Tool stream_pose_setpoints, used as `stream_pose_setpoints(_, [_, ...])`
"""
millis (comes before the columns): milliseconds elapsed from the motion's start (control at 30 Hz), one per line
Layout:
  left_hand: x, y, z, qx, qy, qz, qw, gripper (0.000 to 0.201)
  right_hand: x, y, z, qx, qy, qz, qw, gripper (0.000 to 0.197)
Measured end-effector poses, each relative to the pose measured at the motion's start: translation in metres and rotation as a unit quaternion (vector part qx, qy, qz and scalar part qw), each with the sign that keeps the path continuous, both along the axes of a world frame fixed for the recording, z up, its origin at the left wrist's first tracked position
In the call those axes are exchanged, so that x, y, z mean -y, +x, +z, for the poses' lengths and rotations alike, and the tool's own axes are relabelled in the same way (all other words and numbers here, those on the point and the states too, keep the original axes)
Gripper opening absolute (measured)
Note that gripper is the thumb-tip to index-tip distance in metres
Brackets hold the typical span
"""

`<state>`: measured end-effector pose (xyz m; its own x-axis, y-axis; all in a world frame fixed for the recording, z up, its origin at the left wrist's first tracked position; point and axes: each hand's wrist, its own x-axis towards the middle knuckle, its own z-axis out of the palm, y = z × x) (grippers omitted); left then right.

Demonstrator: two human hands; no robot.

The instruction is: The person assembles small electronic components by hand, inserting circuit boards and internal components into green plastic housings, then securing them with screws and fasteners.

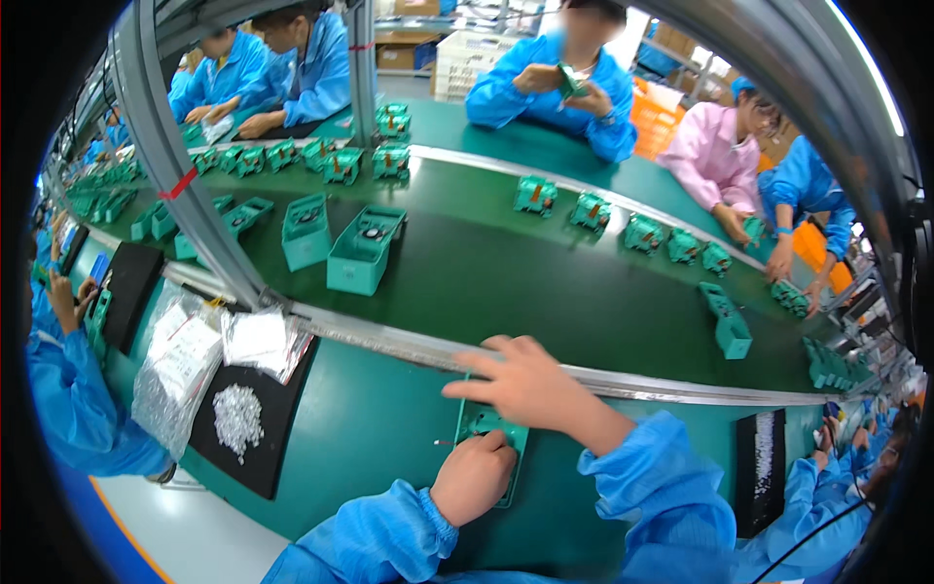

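- The left hand (pixel 475 477) is curling its fingers down over a green housing (pixel 481 421), touching it; whether those fingers are pinching a small part inside is not showing, so I cannot tell.
- The right hand (pixel 530 387) is spreading its fingers wide above the far end of the housing, holding nothing visible; contact with the rim is hard to judge.
- The hands are working apart from each other, both coming out of blue sleeves (pixel 662 482).
- The housing is lying on the green worktop (pixel 360 409) in front of the person, its far end sitting just beside a metal rail (pixel 389 343).
- A thin wire (pixel 443 443) is sticking out to the left of the housing.
- Left of the hands, a black mat (pixel 274 457) is carrying a heap of small clear-white parts (pixel 238 420), with plastic bags (pixel 180 365) lying beside and partly over it.
- Beyond the rail, a dark green belt (pixel 467 277) is bearing two deep green boxes (pixel 365 265), a row of compact green assemblies (pixel 535 196) and a narrow green housing (pixel 728 326).
- Across the belt, a co-worker in blue (pixel 506 92) is holding a green part (pixel 572 82) in both hands.
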<state>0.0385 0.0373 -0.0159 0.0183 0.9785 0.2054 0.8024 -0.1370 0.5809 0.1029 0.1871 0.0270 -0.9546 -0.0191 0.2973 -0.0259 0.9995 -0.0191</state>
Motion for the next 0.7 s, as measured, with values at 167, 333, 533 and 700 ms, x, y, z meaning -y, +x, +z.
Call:
stream_pose_setpoints(167, [-0.006, 0.003, -0.002, 0.018, 0.034, -0.003, 0.999, 0.005, -0.005, -0.013, -0.008, 0.132, 0.155, 0.077, 0.976, 0.016])
stream_pose_setpoints(333, [0.005, 0.001, 0.008, 0.004, 0.022, -0.022, 1.000, 0.015, -0.019, -0.011, -0.014, 0.101, 0.140, 0.077, 0.982, 0.006])
stream_pose_setpoints(533, [0.027, -0.041, 0.028, 0.060, 0.210, 0.051, 0.975, 0.030, -0.071, 0.064, 0.001, 0.102, -0.082, -0.265, 0.955, 0.018])
stream_pose_setpoints(700, [0.030, -0.070, 0.015, 0.085, 0.171, 0.146, 0.971, 0.025, -0.128, 0.144, -0.007, 0.028, -0.187, -0.598, 0.779, 0.028])
